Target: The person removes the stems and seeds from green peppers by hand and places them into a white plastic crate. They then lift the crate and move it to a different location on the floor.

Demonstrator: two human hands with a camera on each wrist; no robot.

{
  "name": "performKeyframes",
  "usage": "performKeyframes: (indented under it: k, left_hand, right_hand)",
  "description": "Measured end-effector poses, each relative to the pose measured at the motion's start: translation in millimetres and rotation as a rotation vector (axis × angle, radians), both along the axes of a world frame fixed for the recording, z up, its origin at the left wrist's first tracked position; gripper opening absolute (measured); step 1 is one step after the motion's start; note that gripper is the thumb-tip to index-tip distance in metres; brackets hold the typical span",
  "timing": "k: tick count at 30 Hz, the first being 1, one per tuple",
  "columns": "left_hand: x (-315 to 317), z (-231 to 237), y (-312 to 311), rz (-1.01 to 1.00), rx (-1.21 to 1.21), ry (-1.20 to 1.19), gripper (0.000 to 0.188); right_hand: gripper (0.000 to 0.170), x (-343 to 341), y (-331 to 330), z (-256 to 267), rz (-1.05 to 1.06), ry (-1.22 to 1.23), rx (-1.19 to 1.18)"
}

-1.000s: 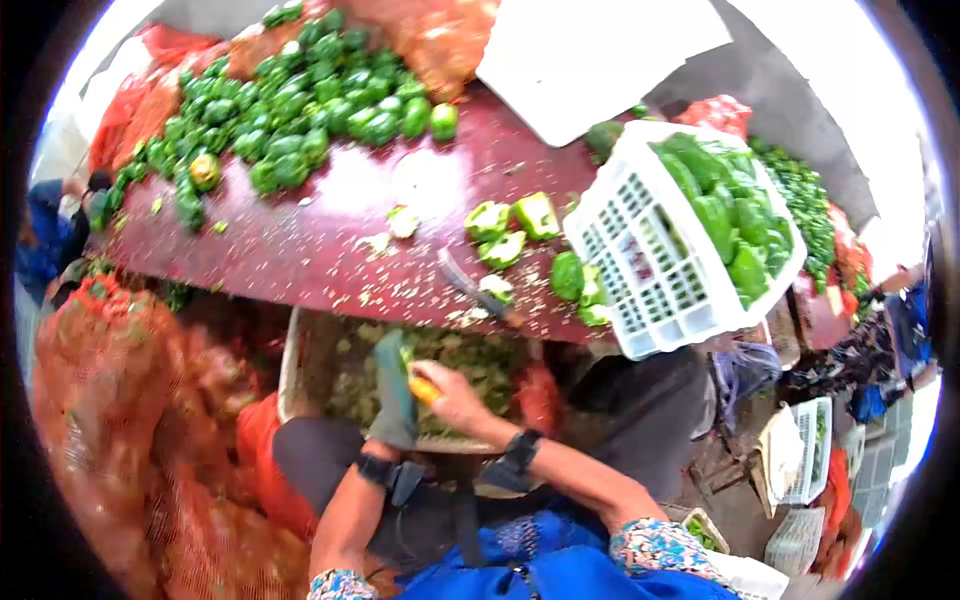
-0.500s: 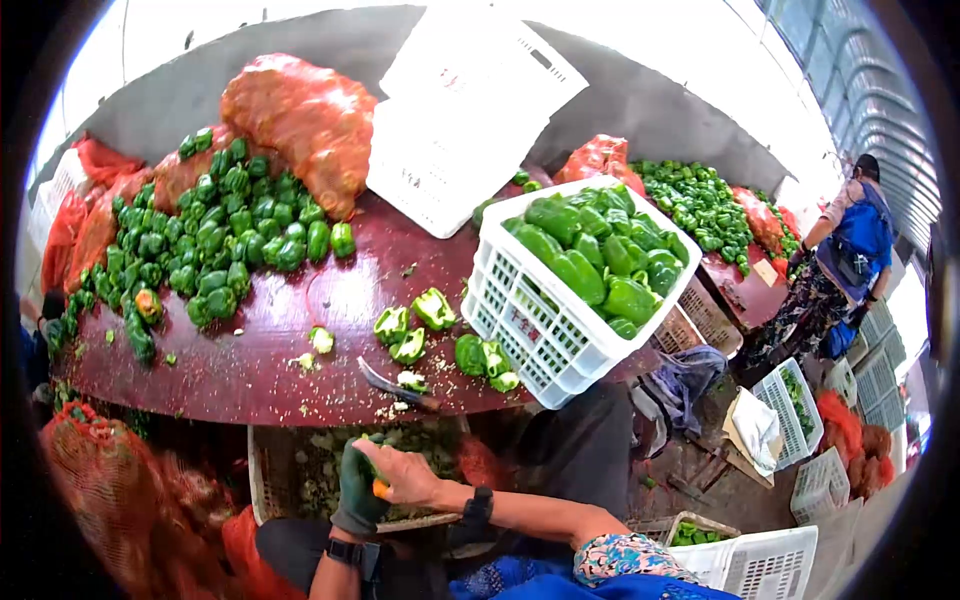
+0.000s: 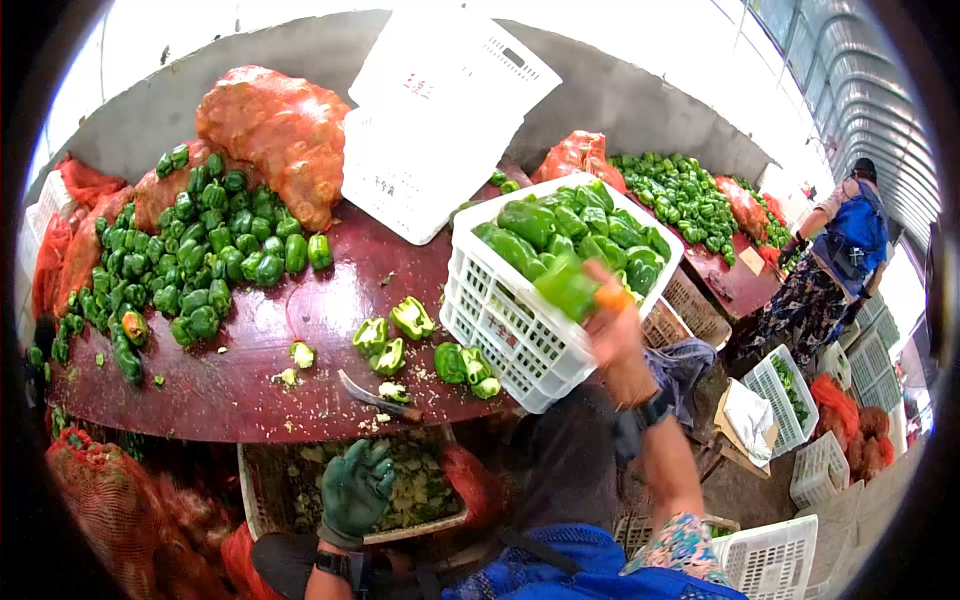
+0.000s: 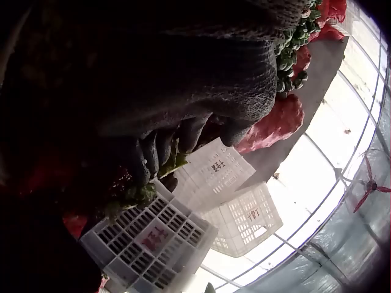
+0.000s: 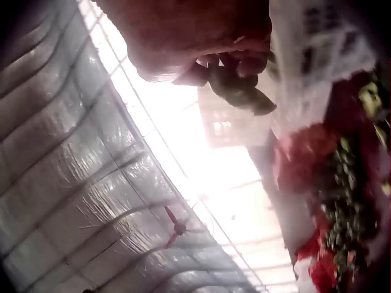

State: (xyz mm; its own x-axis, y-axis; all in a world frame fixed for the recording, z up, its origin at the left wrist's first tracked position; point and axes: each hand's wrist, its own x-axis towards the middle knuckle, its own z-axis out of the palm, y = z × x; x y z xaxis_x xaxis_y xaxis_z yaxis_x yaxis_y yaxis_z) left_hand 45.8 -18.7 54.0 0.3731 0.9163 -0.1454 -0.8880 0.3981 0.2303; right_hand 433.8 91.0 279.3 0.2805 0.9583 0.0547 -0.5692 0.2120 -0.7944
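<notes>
My bare right hand [image 3: 618,350], blurred, is at the front right of the white crate [image 3: 515,335], gripping a green pepper [image 3: 566,288] over its rim; a small orange thing [image 3: 612,296] shows at the fingers. In the right wrist view, curled fingers hold a green piece [image 5: 238,93]. Green peppers [image 3: 610,235] fill the crate. Below the table edge, my gloved left hand [image 3: 357,492] hangs over a bin of scraps [image 3: 418,485], its fingers loosely bent and nothing visible in them. The left wrist view shows this dark glove [image 4: 214,91] from close up.
On the red table [image 3: 250,400] lie a curved knife [image 3: 378,398], cut peppers [image 3: 388,340] and a pile of whole peppers [image 3: 200,250]. Behind them are a red net sack [image 3: 275,130] and white crates [image 3: 430,120]. Another person [image 3: 850,240] stands at the far right.
My right hand has left the gloved left hand and moved up and right to the crate with a pepper. The left hand's fingers have loosened. The head view has swung up and right.
</notes>
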Motion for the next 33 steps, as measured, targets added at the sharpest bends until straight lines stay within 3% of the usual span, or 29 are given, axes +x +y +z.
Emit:
performKeyframes:
  k: [1,3,5,7,8,9,11,13,17,19,21,22,23,25,26,27,28,29,30,31,33]
  left_hand:
    - [0.1,1.2,0.2,0.013,-0.027,0.013,0.055]
    - [1.1,-4.1,3.5,-0.007,0.022,0.039,0.058]
    - [4.5,-6.5,4.5,-0.014,0.016,0.065,0.063]
    - [7.0,-15.9,10.3,-0.069,0.091,-0.065,0.057]
    - [5.4,-22.5,9.9,-0.109,0.112,-0.124,0.055]
    - [3.2,-29.8,9.0,-0.106,0.161,-0.124,0.055]
    - [1.7,-39.5,14.8,-0.103,0.255,-0.134,0.055]
    - [3.3,-7.9,4.1,0.008,-0.005,0.144,0.045]
    - [-3.2,-35.7,7.7,0.011,0.022,0.101,0.035]
    - [-2.2,-36.8,7.4,0.054,-0.027,0.085,0.029]
    - [6.6,-36.3,6.8,0.125,-0.091,0.018,0.03]
    - [-2.3,-57.0,6.3,0.051,-0.07,0.074,0.031]
    - [-10.3,-72.7,5.7,-0.033,-0.052,0.128,0.032]
    - [-15.5,-65.0,10.2,-0.129,-0.067,0.397,0.03]
    - [4.9,-18.3,11.1,-0.04,-0.304,0.901,0.027]
    - [-0.6,-32.1,13.2,-0.115,-0.265,0.96,0.025]
    - [-5.4,-45.8,11.6,-0.113,-0.127,1.066,0.026]
    - [-9.4,-67.3,8.3,-0.11,0.015,1.17,0.027]
    - [-25.0,-141.4,7.5,-0.109,0.106,1.015,0.028]
    - [-24.9,-135.1,7.9,-0.087,0.057,0.948,0.028]
    - [-10.9,-93.6,10.9,-0.047,-0.038,0.808,0.028]
  right_hand:
    - [0.033,46.8,27.2,-0.5,-0.169,-0.087,0.027]
    - [0.033,85.3,53.5,29.0,-0.288,0.033,0.098]
    - [0.029,189.2,103.8,-7.2,-0.269,0.102,0.173]
    - [0.023,214.5,127.1,-11.7,-0.31,-0.087,-0.053]
    - [0.016,219.5,127.0,-18.9,-0.378,-0.299,-0.203]
    - [0.02,233.0,124.2,-20.0,-0.378,-0.663,-0.525]
    - [0.018,252.0,125.2,-8.9,-0.225,-0.856,-0.608]
    - [0.021,229.4,95.7,25.8,-0.196,-0.808,-0.456]
    - [0.035,140.5,20.0,89.1,0.07,-0.751,-0.06]
    - [0.032,84.3,-11.7,85.8,0.244,-0.813,0.102]
    - [0.029,16.6,-39.3,60.0,0.301,-1.074,0.012]
    - [0.019,-14.4,-47.6,41.7,0.422,-1.011,-0.07]
    - [0.014,-38.7,-45.6,14.0,0.528,-1.067,0.018]
    - [0.015,-74.6,-24.6,-52.5,0.579,-1.227,0.227]
    - [0.014,-92.1,-12.6,-76.5,0.602,-1.235,0.071]
    - [0.014,-101.1,6.5,-121.0,0.569,-1.173,0.103]
    - [0.015,-111.0,25.9,-147.2,0.497,-1.281,0.047]
    - [0.019,-112.6,47.4,-180.5,0.402,-1.458,0.227]
    - [0.021,-120.1,67.8,-209.9,0.299,-1.478,0.289]
    - [0.024,-128.9,84.0,-226.4,0.195,-1.492,0.351]
    - [0.031,-153.7,103.7,-227.8,0.229,-1.618,0.133]
